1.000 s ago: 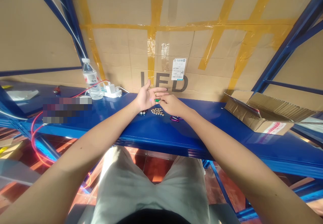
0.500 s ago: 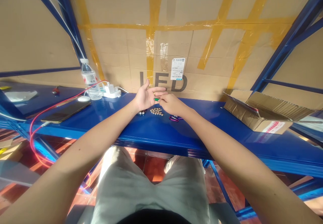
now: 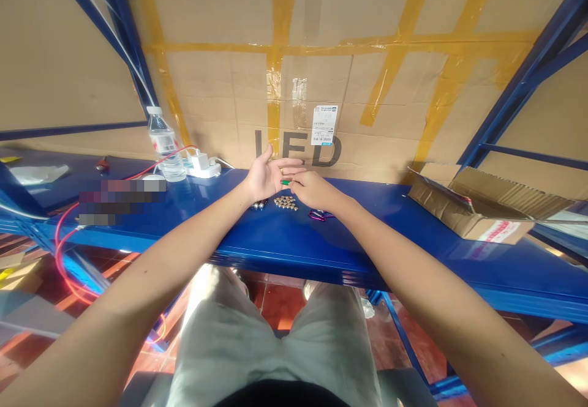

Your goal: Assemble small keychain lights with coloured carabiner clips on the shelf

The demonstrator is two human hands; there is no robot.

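My left hand (image 3: 264,175) is held palm up above the blue shelf, fingers stretched out and apart. A small gold-coloured spot shows at its fingers; I cannot tell if it is a ring or a loose piece. My right hand (image 3: 315,189) is closed in a pinch on a small green object (image 3: 285,182), which sits right by the left palm. Below the hands lie a cluster of small brass-coloured round pieces (image 3: 285,202) and several silvery balls (image 3: 260,205). Pink and purple carabiners (image 3: 318,215) rest under the right wrist, partly hidden by it.
An open cardboard box (image 3: 463,211) stands at the right on the blue shelf (image 3: 285,242). To the left are a water bottle (image 3: 164,144), a white power strip (image 3: 206,168) and a red cable (image 3: 57,235). A big cardboard panel (image 3: 206,89) closes off the back.
Both hands keep almost the same pose, with the green object still in the right fingers. My legs below the shelf have shifted slightly.
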